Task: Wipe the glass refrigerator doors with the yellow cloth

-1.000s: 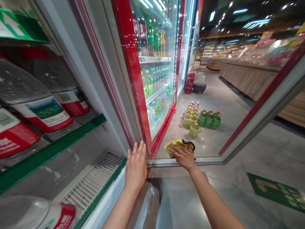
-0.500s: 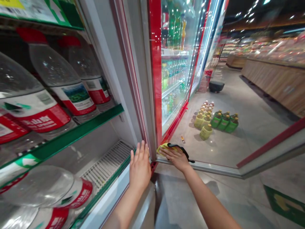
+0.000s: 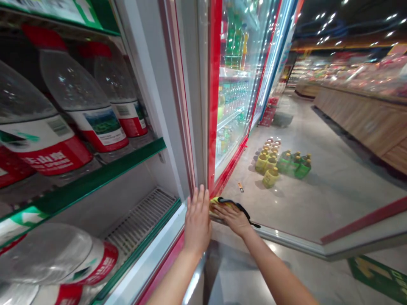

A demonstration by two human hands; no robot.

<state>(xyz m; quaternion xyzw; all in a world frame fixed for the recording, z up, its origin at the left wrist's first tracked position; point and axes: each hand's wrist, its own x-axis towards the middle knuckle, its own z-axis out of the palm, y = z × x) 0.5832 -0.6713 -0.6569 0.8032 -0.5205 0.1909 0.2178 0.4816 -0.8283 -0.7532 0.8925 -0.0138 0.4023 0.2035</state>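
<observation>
My left hand (image 3: pixel 197 220) lies flat with its fingers stretched upward on the grey door frame edge (image 3: pixel 199 127), near the cabinet's lower corner. Just to its right, my right hand (image 3: pixel 232 217) presses a yellow cloth with a black border (image 3: pixel 243 209) against the lower corner of the glass door. The fingers of that hand are spread out over the cloth. Along the door's bottom runs a metal rail (image 3: pixel 286 240), seen below the cloth.
At left, large water bottles (image 3: pixel 101 127) stand on a green-edged shelf (image 3: pixel 127 173); others lie below beside a white grille (image 3: pixel 143 216). Through the glass, yellow bottles (image 3: pixel 270 177) and green bottles (image 3: pixel 302 167) stand on the floor. A wooden display counter (image 3: pixel 365 123) is at right.
My left hand has shifted right, closer to the right hand and the cloth. The door has swung or the view has turned slightly. My right hand stays on the cloth.
</observation>
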